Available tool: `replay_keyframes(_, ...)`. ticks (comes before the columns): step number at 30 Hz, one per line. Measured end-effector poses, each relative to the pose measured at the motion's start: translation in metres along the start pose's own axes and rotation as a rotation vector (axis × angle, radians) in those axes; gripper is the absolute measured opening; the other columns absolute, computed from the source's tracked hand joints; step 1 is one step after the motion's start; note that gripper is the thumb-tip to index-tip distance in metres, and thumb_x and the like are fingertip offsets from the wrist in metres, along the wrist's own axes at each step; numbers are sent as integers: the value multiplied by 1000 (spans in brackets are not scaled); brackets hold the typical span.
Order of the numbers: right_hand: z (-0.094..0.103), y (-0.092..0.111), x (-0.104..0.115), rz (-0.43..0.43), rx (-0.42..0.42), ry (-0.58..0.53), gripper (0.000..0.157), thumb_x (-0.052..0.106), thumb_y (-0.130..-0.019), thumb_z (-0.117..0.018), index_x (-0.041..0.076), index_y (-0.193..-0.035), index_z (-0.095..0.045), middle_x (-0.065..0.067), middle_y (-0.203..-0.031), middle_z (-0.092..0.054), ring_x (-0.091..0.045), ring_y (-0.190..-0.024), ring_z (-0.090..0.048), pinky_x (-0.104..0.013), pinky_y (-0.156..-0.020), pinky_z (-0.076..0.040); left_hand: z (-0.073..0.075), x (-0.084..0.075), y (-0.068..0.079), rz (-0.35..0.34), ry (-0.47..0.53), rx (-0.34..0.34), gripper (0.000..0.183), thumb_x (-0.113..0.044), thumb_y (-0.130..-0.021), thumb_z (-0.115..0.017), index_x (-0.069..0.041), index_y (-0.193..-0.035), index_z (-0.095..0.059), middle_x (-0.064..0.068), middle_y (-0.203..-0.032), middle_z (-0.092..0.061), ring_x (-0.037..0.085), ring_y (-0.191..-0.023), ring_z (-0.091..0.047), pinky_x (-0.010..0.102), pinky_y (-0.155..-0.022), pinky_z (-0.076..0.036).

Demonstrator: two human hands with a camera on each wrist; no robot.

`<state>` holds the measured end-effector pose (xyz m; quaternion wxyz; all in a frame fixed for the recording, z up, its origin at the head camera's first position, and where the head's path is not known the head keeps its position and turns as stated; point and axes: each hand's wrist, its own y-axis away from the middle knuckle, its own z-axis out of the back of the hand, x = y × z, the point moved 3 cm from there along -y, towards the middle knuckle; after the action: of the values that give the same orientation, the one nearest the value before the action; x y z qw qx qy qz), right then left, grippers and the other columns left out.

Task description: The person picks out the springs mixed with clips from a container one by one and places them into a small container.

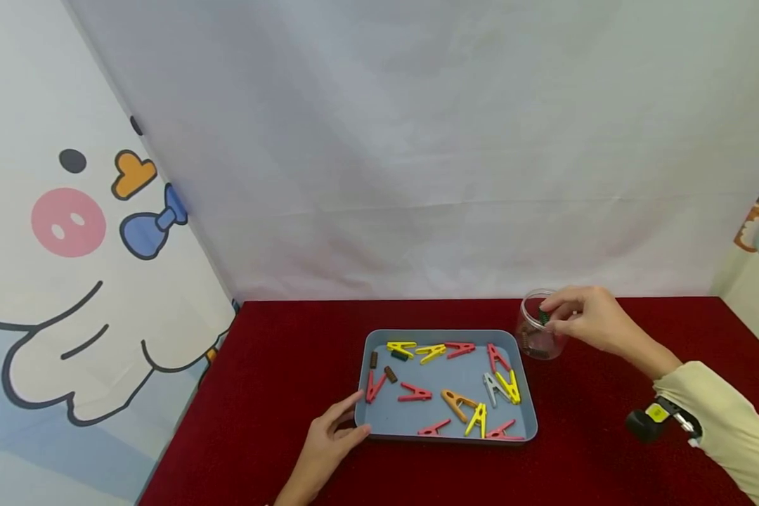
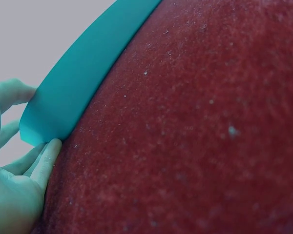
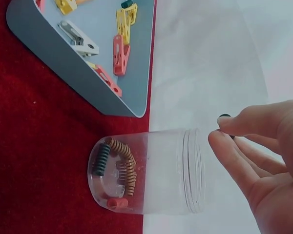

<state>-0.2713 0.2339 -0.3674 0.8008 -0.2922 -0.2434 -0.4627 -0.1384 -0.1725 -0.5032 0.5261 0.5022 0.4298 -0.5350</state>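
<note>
My right hand (image 1: 585, 318) pinches a dark green spring (image 1: 544, 315) at the mouth of a clear plastic jar (image 1: 540, 344). In the right wrist view only the spring's dark end (image 3: 225, 116) shows between thumb and finger. Inside the jar lie several brown springs (image 3: 129, 163), a dark green one (image 3: 101, 160) and a red one (image 3: 118, 202). My left hand (image 1: 329, 439) touches the near-left corner of a blue-grey tray (image 1: 386, 422), fingers and thumb on either side of the corner. The tray holds several clothespins, two brown springs (image 1: 390, 374) and a dark green spring (image 1: 400, 355).
The clothespins are red (image 1: 415, 393), yellow (image 1: 476, 420), orange (image 1: 458, 405) and grey (image 1: 494, 388). Tray and jar stand on a dark red cloth (image 1: 272, 365). A white curtain (image 1: 455, 154) rises behind the table, and a cartoon-printed sheet (image 1: 101, 337) hangs at the left.
</note>
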Motion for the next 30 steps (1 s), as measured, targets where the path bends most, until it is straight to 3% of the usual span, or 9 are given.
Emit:
replay_keyframes(12,4,-5,-8,-24,-41,89,19,-4,-75,-73,-3,-94,-70,-10,-80,-68,-23,-69,-62,-27,-54,-48,-1,1,-1,-12,6,12,58,-20,-88,-69,-15,-141,-46,14,-144,-38,32,-122,-46,25,-86,-48)
replay_keyframes(30,-2,-10,-17,-57,-22,80,19,-1,-76,-74,-6,-94,-68,-11,-78,-67,-19,-65,-62,-27,-51,-48,1,0,0,-11,6,18,58,-20,-89,-69,-15,-141,-46,15,-143,-38,32,-122,-46,24,-86,-48)
